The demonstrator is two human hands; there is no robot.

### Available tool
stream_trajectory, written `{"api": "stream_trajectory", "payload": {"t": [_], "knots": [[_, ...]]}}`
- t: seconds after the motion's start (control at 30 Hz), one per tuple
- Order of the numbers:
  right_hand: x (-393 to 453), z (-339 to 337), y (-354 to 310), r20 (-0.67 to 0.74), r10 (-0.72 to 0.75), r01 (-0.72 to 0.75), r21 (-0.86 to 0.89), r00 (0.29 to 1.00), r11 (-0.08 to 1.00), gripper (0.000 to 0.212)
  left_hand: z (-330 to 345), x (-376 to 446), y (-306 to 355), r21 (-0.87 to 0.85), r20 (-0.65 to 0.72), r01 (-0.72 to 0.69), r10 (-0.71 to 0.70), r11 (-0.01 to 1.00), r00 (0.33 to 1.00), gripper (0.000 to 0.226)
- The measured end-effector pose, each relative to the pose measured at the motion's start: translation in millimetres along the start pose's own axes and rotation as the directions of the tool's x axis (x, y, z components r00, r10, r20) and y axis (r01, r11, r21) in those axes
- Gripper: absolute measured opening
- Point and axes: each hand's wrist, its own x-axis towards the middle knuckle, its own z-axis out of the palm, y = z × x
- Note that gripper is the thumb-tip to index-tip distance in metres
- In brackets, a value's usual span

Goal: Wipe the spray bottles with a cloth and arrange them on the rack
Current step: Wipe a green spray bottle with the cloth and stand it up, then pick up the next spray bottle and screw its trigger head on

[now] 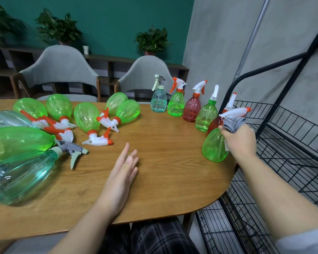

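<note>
My right hand (239, 142) grips a grey cloth (232, 123) wrapped around the neck of an upright green spray bottle (214, 149) at the table's right edge. Behind that bottle stands a curved row of upright bottles: a red one (216, 124), a green one (206, 116), another red (192, 109), a green (175, 105) and a pale blue (158, 102). Several green and clear bottles (86, 116) lie on their sides at the left. My left hand (123, 173) rests flat on the wooden table (163, 162), fingers straight. The black wire rack (292, 143) stands to the right.
Two grey chairs (61, 70) stand behind the table. Potted plants (151, 41) sit on a low dark shelf against the teal wall. The rack's wire shelves hold nothing in view. My lap in checked trousers (154, 239) is under the table's front edge.
</note>
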Motion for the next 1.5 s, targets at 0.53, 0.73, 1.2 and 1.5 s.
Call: {"api": "stream_trajectory", "payload": {"t": [0.53, 0.73, 1.2, 1.5], "knots": [[8, -12, 4, -0.116, 0.045, -0.054, -0.075, 0.992, 0.996, 0.032, 0, 0, -1, 0.019, -0.027, 0.051, -0.051, 0.998, 0.998, 0.068], [-35, -18, -29, -0.159, -0.049, 0.059, 0.062, 0.986, 0.996, 0.033, 4, -2, 1, 0.015, -0.092, 0.066, -0.064, 0.998, 0.994, 0.056], [-134, 26, -131, 0.799, 0.203, -0.815, 0.506, 0.566, 0.283, 0.009, -3, -16, 35, 0.527, -0.245, 0.013, 0.138, 0.850, 0.960, 0.030], [-188, 48, -180, 0.931, 0.102, -0.936, 0.347, 0.351, 0.056, 0.010, -55, -38, 59, 0.991, 0.058, -0.117, 0.594, 0.062, 0.803, 0.037]]}}
